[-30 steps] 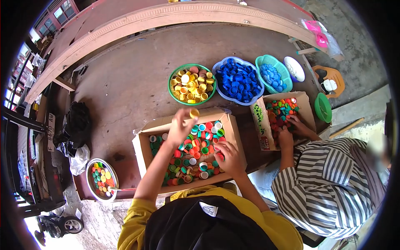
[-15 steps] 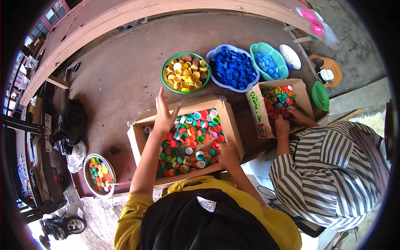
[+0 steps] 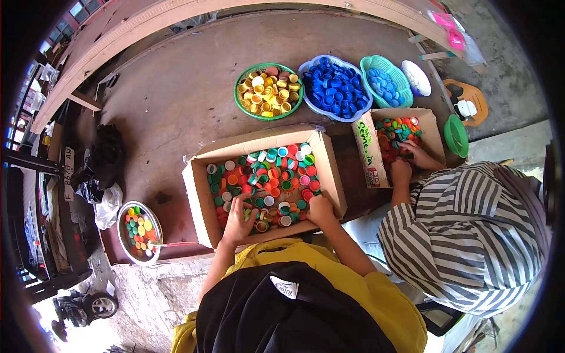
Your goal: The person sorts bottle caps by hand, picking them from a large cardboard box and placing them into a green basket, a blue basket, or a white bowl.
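Note:
A cardboard box (image 3: 268, 140) full of mixed red, green, orange and white bottle caps (image 3: 274, 182) lies in front of me. My left hand (image 3: 236, 223) is over the caps at the box's near side, its fingers and thumb apart, with nothing visible in it. Near the right front corner of the box, my right hand (image 3: 321, 210) is closed with its fingers curled under; whatever it may hold is hidden. Beyond the box stand a green basket (image 3: 237, 101) of yellow and brownish caps and a lavender basket (image 3: 302, 66) of dark blue caps.
Farther right is a turquoise basket (image 3: 405, 84) of light blue caps. A co-worker in a striped top (image 3: 465, 235) has both hands in a smaller box (image 3: 434, 134) of caps. At the left, a round metal tray (image 3: 122, 242) holds caps. A wooden rail (image 3: 176, 32) borders the table.
My left hand has come back from the box's far edge, near the yellow caps, to its near side. The right hand stays at the right side, now more closed.

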`<state>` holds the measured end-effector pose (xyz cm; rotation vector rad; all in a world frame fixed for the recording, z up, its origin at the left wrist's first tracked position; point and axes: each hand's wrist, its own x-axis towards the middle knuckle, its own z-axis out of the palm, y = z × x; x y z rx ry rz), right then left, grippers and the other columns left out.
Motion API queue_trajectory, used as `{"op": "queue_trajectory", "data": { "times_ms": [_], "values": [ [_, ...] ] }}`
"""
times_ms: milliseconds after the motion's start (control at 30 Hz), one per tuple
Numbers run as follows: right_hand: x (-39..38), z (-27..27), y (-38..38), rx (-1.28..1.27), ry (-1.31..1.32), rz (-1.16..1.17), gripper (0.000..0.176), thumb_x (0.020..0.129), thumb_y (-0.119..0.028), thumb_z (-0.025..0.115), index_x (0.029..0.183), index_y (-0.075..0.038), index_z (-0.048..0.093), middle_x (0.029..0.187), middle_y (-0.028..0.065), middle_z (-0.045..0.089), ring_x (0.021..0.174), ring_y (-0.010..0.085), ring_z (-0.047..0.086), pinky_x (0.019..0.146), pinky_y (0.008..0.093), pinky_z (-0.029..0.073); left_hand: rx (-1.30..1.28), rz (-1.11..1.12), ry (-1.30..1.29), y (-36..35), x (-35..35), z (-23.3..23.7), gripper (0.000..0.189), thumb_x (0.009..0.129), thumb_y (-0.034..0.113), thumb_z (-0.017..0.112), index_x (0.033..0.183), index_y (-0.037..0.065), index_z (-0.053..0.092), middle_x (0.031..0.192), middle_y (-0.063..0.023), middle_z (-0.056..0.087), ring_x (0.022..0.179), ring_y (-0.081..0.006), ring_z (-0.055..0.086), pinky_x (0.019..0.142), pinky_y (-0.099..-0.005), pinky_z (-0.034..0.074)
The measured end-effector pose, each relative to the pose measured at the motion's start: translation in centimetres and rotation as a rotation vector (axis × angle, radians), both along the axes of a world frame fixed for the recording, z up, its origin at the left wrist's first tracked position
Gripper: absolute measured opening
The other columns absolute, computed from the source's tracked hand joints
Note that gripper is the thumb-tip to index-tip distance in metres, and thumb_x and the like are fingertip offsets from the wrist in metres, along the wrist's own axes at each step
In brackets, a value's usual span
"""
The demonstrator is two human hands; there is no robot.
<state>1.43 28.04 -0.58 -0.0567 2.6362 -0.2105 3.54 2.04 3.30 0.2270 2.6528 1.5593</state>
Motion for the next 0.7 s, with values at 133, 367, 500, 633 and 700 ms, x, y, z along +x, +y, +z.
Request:
{"op": "queue_trajectory", "data": {
  "times_ms": [133, 367, 500, 633, 700],
  "values": [
    [-0.6, -0.4, -0.7, 0.081, -0.024, 0.042, 0.015, 0.065, -0.013, 0.064, 0.076, -0.003, 0.065, 0.081, 0.0185, 0.063, 0.078, 0.0325, 0.064, 0.066, 0.0424, 0.053, 0.061, -0.094, 0.159, 0.6, 0.4, -1.9, 0.049, 0.075, 0.001, 0.064, 0.119, 0.002, 0.043, 0.104, -0.0156, 0.050, 0.080, -0.0244, 0.055, 0.071, -0.0342, 0.047],
    [-1.5, -1.5, 0.0, 0.065, -0.042, 0.194, 0.009, 0.068, -0.008, 0.060, 0.075, -0.008, 0.064, 0.081, 0.0159, 0.063, 0.077, 0.0319, 0.064, 0.063, 0.0429, 0.052, -0.004, -0.130, -0.035, 0.8, 0.1, -1.0, 0.039, 0.079, 0.007, 0.062, 0.115, 0.003, 0.048, 0.101, -0.0148, 0.054, 0.083, -0.0253, 0.058, 0.072, -0.0356, 0.049],
    [-1.5, -0.5, 0.3, -0.013, -0.090, 0.288, 0.009, 0.067, -0.009, 0.060, 0.076, -0.011, 0.063, 0.080, 0.0145, 0.063, 0.077, 0.0322, 0.063, 0.063, 0.0436, 0.050, -0.008, -0.185, -0.085, 1.2, 0.0, -0.8, 0.039, 0.080, 0.009, 0.061, 0.116, 0.004, 0.047, 0.103, -0.0149, 0.053, 0.085, -0.0254, 0.059, 0.073, -0.0360, 0.050],
    [-1.7, -0.2, 0.6, -0.072, -0.162, 0.280, 0.013, 0.065, -0.006, 0.061, 0.078, -0.011, 0.061, 0.082, 0.0123, 0.063, 0.080, 0.0308, 0.062, 0.066, 0.0420, 0.049, -0.018, -0.240, -0.100, 1.3, -0.3, -0.7, 0.039, 0.080, 0.010, 0.061, 0.116, 0.004, 0.046, 0.105, -0.0145, 0.053, 0.087, -0.0253, 0.059, 0.073, -0.0360, 0.050],
    [-2.2, -0.1, 1.2, -0.142, -0.224, 0.290, 0.018, 0.063, -0.004, 0.062, 0.080, -0.011, 0.061, 0.082, 0.0115, 0.063, 0.081, 0.0299, 0.062, 0.067, 0.0411, 0.049, -0.019, -0.257, -0.098, 1.4, -0.4, -0.6, 0.039, 0.080, 0.009, 0.061, 0.116, 0.003, 0.046, 0.105, -0.0144, 0.052, 0.087, -0.0251, 0.059, 0.073, -0.0353, 0.050]
  ]
}}
